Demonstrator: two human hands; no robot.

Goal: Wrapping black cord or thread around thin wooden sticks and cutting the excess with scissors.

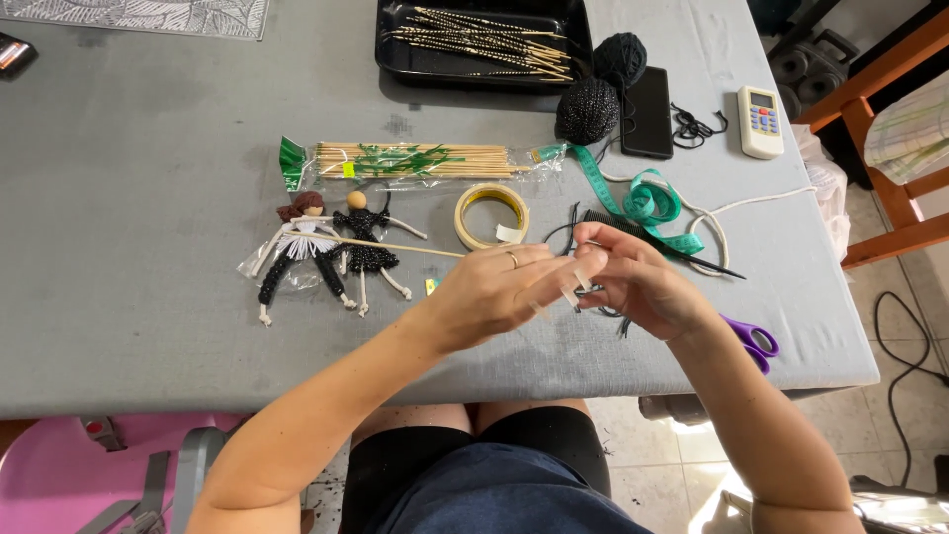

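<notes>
My left hand and my right hand meet above the grey table, fingertips pinched together on a thin wooden skewer and a small piece of pale tape. The skewer runs left from my fingers over two small string dolls, one white-skirted, one black. A roll of masking tape lies just beyond my hands. Black thread strands hang near my right hand.
A packet of wooden skewers lies beyond the dolls. A black tray of wrapped sticks, black yarn balls, a phone, a remote, green measuring tape, white cord and purple scissors surround my hands.
</notes>
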